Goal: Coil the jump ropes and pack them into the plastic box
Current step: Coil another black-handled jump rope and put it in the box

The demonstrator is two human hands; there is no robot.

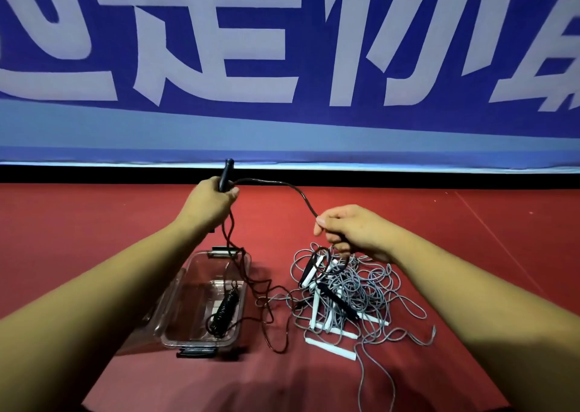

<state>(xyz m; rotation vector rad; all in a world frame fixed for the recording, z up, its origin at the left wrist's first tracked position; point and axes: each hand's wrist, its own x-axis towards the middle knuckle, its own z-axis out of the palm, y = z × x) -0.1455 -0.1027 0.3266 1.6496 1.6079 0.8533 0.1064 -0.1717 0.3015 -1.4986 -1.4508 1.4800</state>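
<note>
My left hand grips the black handle high while my right hand pinches its cord, drawing slack to coil; the box, holding one coil, waits beside the grey pile.

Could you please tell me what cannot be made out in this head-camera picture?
Head view, grey tangle: rope count unclear, cords overlap.
Head view, black rope: its far end is lost in the tangle below the right hand.
Head view, coiled rope in the plastic box: handles hidden by the coils.
</note>
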